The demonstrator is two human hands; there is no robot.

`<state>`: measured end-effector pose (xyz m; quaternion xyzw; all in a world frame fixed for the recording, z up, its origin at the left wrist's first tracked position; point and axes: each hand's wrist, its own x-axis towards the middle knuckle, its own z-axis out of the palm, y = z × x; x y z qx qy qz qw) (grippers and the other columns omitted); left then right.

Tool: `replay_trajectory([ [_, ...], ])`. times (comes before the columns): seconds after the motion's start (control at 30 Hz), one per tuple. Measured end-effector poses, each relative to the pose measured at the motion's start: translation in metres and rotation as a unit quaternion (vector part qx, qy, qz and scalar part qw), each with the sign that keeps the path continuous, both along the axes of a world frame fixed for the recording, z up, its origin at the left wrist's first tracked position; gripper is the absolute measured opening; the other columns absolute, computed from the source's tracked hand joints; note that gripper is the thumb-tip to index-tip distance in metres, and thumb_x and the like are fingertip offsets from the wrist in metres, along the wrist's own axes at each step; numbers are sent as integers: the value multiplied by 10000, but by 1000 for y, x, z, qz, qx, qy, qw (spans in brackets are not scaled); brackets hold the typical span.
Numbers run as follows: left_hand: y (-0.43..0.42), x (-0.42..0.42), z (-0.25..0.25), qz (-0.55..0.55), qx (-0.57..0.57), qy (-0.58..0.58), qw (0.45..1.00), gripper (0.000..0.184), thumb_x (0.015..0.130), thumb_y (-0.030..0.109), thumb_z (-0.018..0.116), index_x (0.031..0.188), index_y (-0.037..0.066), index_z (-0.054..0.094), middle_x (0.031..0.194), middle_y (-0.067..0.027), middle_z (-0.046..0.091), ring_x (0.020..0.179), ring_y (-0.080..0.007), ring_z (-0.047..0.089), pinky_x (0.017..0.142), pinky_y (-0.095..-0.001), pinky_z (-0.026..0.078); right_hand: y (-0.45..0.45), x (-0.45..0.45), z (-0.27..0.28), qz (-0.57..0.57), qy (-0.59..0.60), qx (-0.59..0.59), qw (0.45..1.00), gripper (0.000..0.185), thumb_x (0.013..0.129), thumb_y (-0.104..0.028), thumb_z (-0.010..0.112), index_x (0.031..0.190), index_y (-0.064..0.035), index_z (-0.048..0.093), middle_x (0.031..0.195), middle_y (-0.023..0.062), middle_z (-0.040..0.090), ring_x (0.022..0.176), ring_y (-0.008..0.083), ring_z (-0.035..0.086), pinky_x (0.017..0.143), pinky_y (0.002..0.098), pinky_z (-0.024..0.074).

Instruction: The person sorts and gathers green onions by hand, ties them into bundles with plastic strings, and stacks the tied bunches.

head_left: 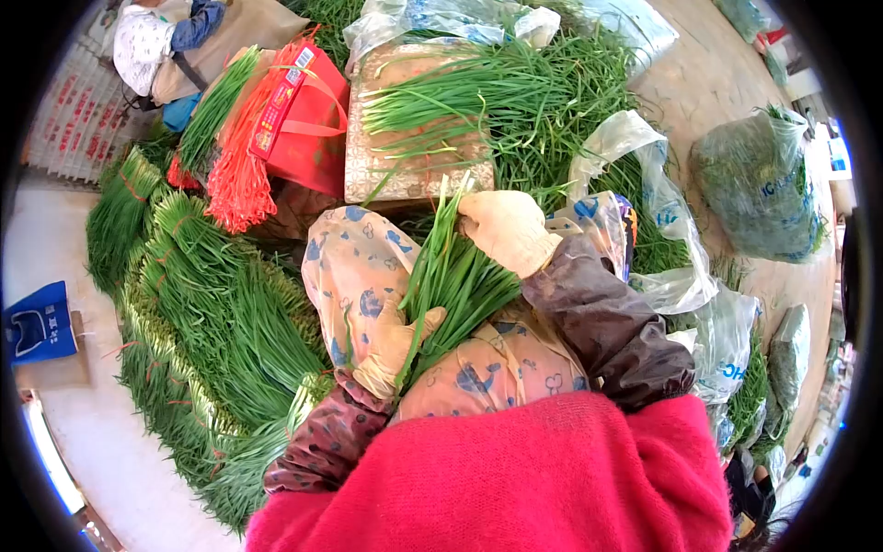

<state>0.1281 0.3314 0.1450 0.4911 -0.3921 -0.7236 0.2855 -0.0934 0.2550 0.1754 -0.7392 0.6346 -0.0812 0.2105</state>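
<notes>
A bunch of garlic chives [457,287] lies slantwise over my lap, pale stem ends pointing up and away. My left hand [397,342], in a cream glove, is closed around its lower left side, the thumb across the leaves. At the upper right of the bunch, my gloved right hand [506,230] is closed with curled fingers against the stems; its fingertips are partly hidden. Just beyond my hands stands a worn, patterned block [418,175] with loose chives [432,97] spread across its top.
Tied chive bundles [216,294] are piled at my left. A red box [317,120] with red ties [244,179] stands at the upper left. Loose greens [552,101] and a clear plastic bag [676,230] lie on the right. A filled bag [759,189] sits farther right.
</notes>
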Motion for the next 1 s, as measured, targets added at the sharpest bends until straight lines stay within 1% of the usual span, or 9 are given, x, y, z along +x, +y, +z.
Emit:
replay_trajectory([
  [0.13, -2, -1, -4, -58, 21, 2, 998, 572, 841, 112, 714, 1322, -20, 433, 1176, -77, 601, 1026, -157, 573, 902, -281, 460, 1, -14, -22, -119, -132, 50, 983, 236, 819, -244, 576, 972, -95, 675, 850, 177, 659, 830, 376, 623, 737, 431, 504],
  [0.17, -2, -2, -1, -65, 23, 3, 998, 572, 841, 112, 714, 1322, -20, 433, 1176, -77, 601, 1026, -157, 573, 902, -281, 460, -3, -23, -31, -147, -216, 95, 961, 251, 834, -182, 575, 1030, -56, 670, 718, 102, 657, 583, 211, 608, 558, 344, 472],
  [0.23, -3, -4, 9, -54, 75, 29, 995, 554, 831, 65, 714, 1294, -31, 427, 1136, -89, 601, 1002, -149, 578, 876, -264, 482, -9, -37, -14, -256, -359, 217, 871, 244, 850, -173, 578, 974, 16, 668, 686, 47, 635, 501, 104, 519, 480, 276, 416],
  [0.37, 0, 2, 1, -54, 98, 66, 992, 544, 811, 51, 731, 1273, -23, 453, 1135, -87, 601, 1014, -147, 577, 890, -266, 480, -16, -70, 3, -333, -481, 217, 782, 236, 858, -104, 600, 1030, 57, 619, 725, 61, 626, 469, 80, 456, 414, 233, 339],
  [0.63, 4, 8, 9, -16, 128, 106, 986, 468, 826, 35, 711, 1242, 1, 501, 1139, -78, 606, 1008, -144, 584, 889, -262, 482, -22, -171, 0, -421, -506, 17, 753, 147, 856, -74, 550, 930, 14, 642, 638, 32, 558, 466, 96, 471, 417, 242, 397],
  [0.73, 5, 13, 3, 6, 145, 107, 984, 444, 838, 30, 694, 1245, 27, 515, 1109, -59, 625, 961, -131, 599, 861, -254, 490, -14, -206, 12, -439, -549, -89, 706, 135, 864, -58, 547, 912, 1, 658, 618, 0, 505, 484, 92, 435, 430, 244, 335],
  [0.83, 7, 11, 1, 31, 115, 90, 989, 376, 863, 49, 671, 1219, 46, 551, 1071, -35, 644, 920, -118, 607, 830, -250, 495, -15, -230, 29, -546, -607, -139, 561, 137, 895, -82, 556, 963, -7, 649, 667, -24, 493, 527, 68, 439, 465, 218, 355],
  [0.87, 7, 11, 5, 32, 115, 90, 989, 376, 863, 49, 671, 1219, 46, 551, 1071, -35, 644, 920, -118, 607, 830, -250, 495, -12, -233, 26, -545, -608, -138, 561, 137, 895, -82, 556, 963, -7, 649, 667, -24, 493, 527, 68, 439, 465, 218, 355],
  [1.0, 6, 10, 13, 90, 143, 96, 981, 254, 884, 81, 653, 1133, 58, 608, 1043, -21, 655, 912, -112, 606, 805, -255, 498, -2, -232, 3, -440, -370, -4, 818, 186, 864, -187, 607, 944, -31, 669, 639, 9, 552, 493, 95, 462, 445, 250, 371],
])
